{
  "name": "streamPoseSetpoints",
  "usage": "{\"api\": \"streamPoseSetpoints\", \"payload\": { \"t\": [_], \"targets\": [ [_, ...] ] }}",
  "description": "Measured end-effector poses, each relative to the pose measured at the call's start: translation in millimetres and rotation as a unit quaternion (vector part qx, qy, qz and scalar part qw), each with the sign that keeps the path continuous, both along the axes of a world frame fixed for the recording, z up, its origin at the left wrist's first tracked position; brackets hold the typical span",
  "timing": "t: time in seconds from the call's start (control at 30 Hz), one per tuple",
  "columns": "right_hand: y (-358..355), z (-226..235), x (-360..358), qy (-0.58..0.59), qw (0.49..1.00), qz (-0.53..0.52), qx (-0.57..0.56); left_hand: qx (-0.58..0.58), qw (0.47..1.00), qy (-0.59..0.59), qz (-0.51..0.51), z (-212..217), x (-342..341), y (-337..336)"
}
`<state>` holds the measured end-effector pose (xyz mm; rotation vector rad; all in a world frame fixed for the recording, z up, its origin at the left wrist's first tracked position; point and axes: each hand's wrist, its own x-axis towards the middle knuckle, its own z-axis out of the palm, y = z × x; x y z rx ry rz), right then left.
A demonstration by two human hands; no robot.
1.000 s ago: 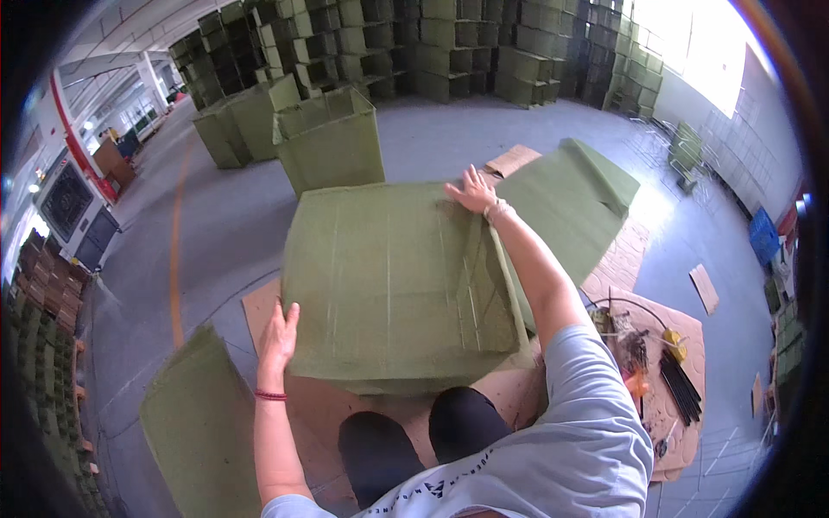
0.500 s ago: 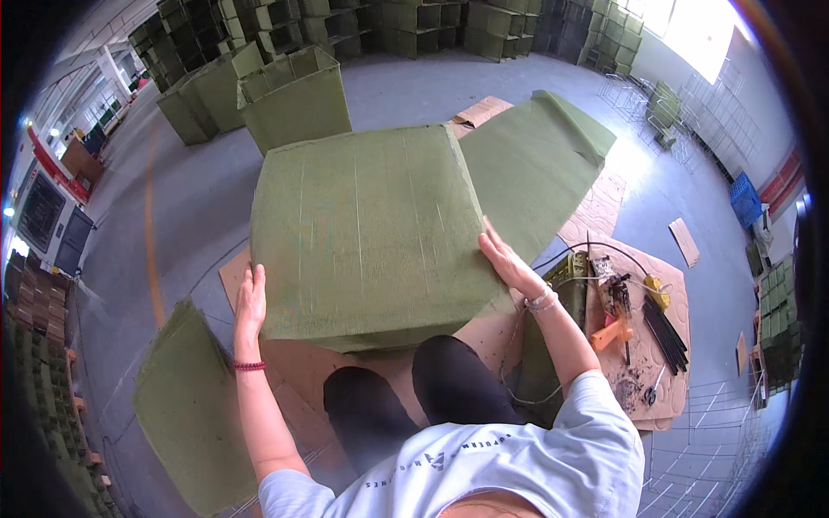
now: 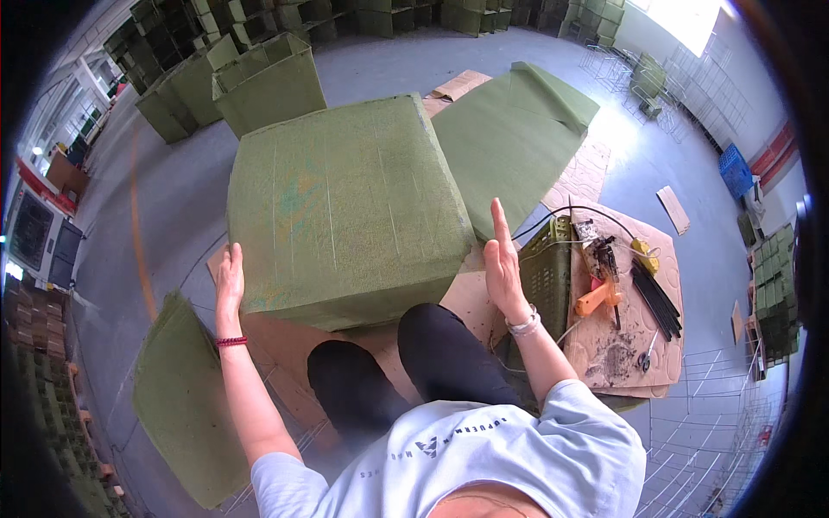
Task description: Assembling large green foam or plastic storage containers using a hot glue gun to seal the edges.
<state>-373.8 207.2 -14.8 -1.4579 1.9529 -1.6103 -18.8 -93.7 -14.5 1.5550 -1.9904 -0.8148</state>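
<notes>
A large green fabric-covered box (image 3: 345,216) stands before my knees, its top crossed by several pale lines. My left hand (image 3: 230,281) is held flat, fingers stretched, along the box's left side; whether the palm touches it I cannot tell. Off the box's right side, a small gap away, my right hand (image 3: 504,272) is upright with straight fingers and nothing in it. Behind the box to the right lies a sheet of green fabric (image 3: 509,138). A folded green panel (image 3: 186,406) rests at the left of my legs.
On cardboard (image 3: 604,358) at the right lie an orange glue gun (image 3: 594,298), black glue sticks (image 3: 656,298), scissors (image 3: 646,358) and a yellow power socket (image 3: 645,255). A green plastic crate (image 3: 548,268) stands beside it. Green open boxes (image 3: 272,86) stand farther back; wire frames (image 3: 691,432) lie at lower right.
My right hand has come off the box's right side and turned upright. My left hand stays by the left side. The view has shifted, so the scene sits higher and further left.
</notes>
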Motion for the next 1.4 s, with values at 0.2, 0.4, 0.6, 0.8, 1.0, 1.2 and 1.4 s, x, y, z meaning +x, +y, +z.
{"api": "streamPoseSetpoints", "payload": {
  "t": [0.2, 0.4, 0.6, 0.8, 1.0, 1.2, 1.4],
  "targets": [
    [-57, -25, 15, -0.129, 0.987, -0.006, -0.091, 0.018, 0.997, 0.051, -0.058, -35, 36, -51],
    [-103, -11, -83, -0.295, 0.95, 0.037, -0.1, -0.029, 0.998, 0.061, 0.01, -38, -21, -27],
    [-83, -24, -96, -0.388, 0.916, 0.078, -0.065, -0.242, 0.964, 0.03, 0.103, 5, -59, 46],
    [-85, -31, -98, -0.426, 0.901, 0.006, -0.079, -0.377, 0.911, -0.108, -0.129, 23, -63, 112],
    [-73, -28, -95, -0.419, 0.903, -0.048, -0.08, -0.423, 0.87, -0.173, -0.186, 2, -52, 109],
    [25, -29, -106, -0.378, 0.904, -0.123, -0.157, -0.473, 0.842, -0.207, -0.157, -14, -42, 101],
    [216, -149, -155, -0.15, 0.776, -0.596, -0.142, -0.52, 0.817, -0.203, -0.142, -21, -59, 103]
  ]
}}
